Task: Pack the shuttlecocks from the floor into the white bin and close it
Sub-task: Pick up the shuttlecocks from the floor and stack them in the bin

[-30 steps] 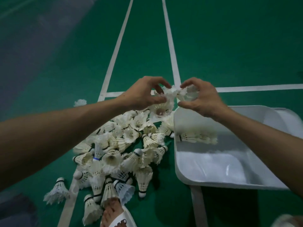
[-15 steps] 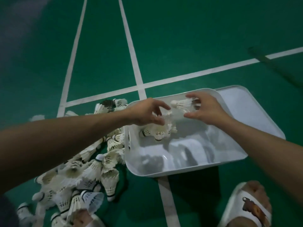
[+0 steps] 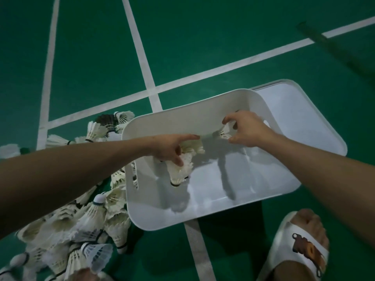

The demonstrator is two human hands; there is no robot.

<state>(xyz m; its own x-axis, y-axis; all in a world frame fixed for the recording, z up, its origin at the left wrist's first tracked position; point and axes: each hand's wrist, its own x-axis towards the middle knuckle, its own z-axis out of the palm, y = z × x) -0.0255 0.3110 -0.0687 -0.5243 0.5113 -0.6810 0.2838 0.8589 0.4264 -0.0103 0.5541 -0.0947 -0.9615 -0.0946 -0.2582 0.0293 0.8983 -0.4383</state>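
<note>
Head view. A green court floor (image 3: 203, 47) crossed by white painted lines (image 3: 142, 57) lies under everything. The white rectangular plastic bin (image 3: 203, 120) stands open at the centre. A loose pile of white feather shuttlecocks (image 3: 91, 220) crowds against its left wall at 8 o'clock. A flat white plastic lid (image 3: 304, 118) lies at the bin's 2 o'clock, its near edge hidden behind the bin. At 5 o'clock my foot wears a white slide sandal (image 3: 302, 246) with a brown print too blurred to read.

My left forearm crosses the pile and the bin's left wall, covering part of both. Inside the bin, my left hand (image 3: 168, 147) is palm down with the index finger stretched toward 3 o'clock. It grips a bunch of white shuttlecocks (image 3: 180, 171), corks toward 6 o'clock. My right hand (image 3: 249, 128), near the far wall, pinches a single white shuttlecock (image 3: 224, 134) between thumb and curled fingers.
</note>
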